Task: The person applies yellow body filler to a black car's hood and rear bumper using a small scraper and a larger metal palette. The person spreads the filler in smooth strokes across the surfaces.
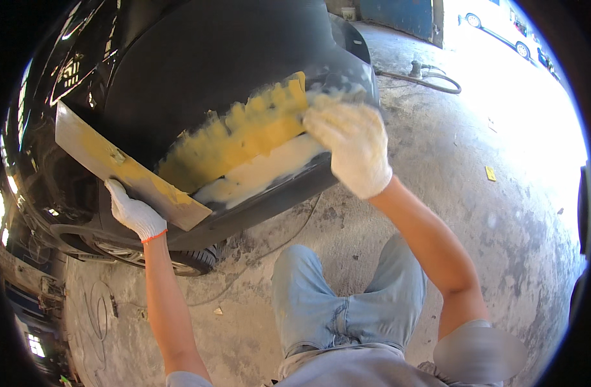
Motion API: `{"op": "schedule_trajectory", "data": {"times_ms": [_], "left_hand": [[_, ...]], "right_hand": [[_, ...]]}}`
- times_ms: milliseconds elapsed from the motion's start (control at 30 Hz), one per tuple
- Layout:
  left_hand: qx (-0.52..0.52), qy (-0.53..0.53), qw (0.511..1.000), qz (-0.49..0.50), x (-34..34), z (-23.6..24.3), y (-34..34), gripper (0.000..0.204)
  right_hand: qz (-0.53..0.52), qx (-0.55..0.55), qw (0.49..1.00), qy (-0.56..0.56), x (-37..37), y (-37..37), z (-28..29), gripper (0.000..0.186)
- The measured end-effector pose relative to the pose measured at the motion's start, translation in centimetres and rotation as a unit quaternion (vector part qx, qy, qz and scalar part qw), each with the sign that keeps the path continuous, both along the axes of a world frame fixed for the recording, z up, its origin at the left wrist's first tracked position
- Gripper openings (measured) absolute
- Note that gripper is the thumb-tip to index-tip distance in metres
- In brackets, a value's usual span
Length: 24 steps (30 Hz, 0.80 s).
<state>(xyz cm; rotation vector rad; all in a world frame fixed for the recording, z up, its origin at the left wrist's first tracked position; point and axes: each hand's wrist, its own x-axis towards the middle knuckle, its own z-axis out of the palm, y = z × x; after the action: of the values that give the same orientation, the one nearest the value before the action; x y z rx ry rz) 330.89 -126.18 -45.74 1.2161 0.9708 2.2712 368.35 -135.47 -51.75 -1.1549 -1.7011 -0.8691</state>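
My left hand (133, 211), in a white knit glove with an orange cuff, grips a long, flat board (89, 143) by its lower edge. Yellow putty (118, 157) is smeared across the board, with a small lump near its middle. On the black car panel (198, 84) lies a broad, ragged-topped band of yellow putty (244, 145). A paler, smooth filler strip (263, 169) runs below it. My right hand (352, 145), also white-gloved, is at the putty's right end, fingers drawn together and blurred. What it holds, if anything, is hidden.
A tyre (192, 261) shows under the car at left. A thin cable (269, 251) crosses the concrete floor (476, 258). Toward the back right stand a sander-like tool with a hose (416, 69), and a yellow scrap (490, 173). Another car (498, 27) is outside.
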Motion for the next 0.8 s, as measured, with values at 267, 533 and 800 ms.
{"op": "schedule_trajectory", "data": {"times_ms": [267, 533, 800], "left_hand": [[0.013, 0.026, 0.999, 0.037, -0.1, -0.1, 0.0, 0.064], [0.006, 0.015, 1.0, 0.017, -0.1, -0.2, 0.2, 0.065], [0.005, 0.026, 1.0, 0.001, -0.2, -0.1, 0.1, 0.064]], "right_hand": [[0.059, 0.085, 0.994, 0.016, 1.7, 4.7, 4.4, 0.032], [0.061, 0.034, 0.997, -0.039, -0.6, 0.5, -2.4, 0.032], [-0.005, 0.071, 0.996, 0.056, 3.5, 1.8, 2.2, 0.033]]}}
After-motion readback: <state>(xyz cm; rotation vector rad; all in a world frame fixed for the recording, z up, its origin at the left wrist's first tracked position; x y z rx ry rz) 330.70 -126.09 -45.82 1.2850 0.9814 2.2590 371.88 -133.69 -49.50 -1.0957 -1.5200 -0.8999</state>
